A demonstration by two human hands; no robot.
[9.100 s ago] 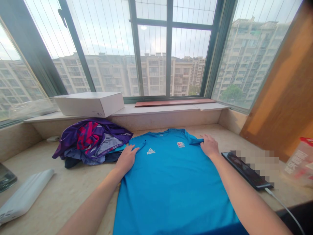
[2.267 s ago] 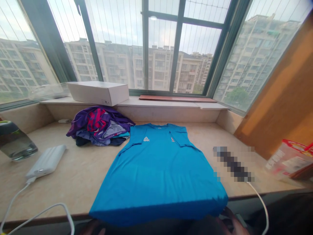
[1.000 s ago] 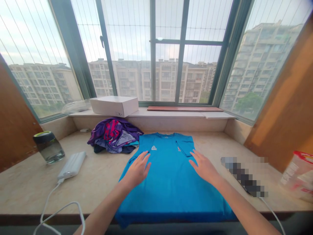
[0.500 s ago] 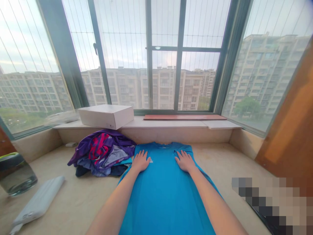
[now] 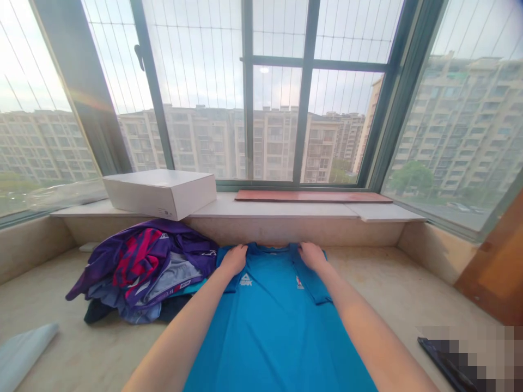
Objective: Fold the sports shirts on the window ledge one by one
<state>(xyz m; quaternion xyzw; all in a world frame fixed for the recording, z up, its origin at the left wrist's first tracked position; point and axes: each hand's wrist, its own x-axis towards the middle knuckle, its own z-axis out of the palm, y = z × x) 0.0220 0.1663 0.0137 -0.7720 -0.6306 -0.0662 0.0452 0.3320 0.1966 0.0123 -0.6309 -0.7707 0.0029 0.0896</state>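
On the pale counter (image 5: 396,288), a blue shirt (image 5: 267,337) lies at six o'clock. The left hand (image 5: 234,258) and right hand (image 5: 312,256) curl at its shoulders; whether they pinch cannot be told. Seemingly a shoulder-handling step; next calls for matched grips.

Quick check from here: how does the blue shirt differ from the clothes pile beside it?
The blue shirt lies spread out; the clothes pile is a crumpled heap. The shirt is nearly all blue with small chest prints, while the pile mixes purple, red and grey. Both lie on the counter.
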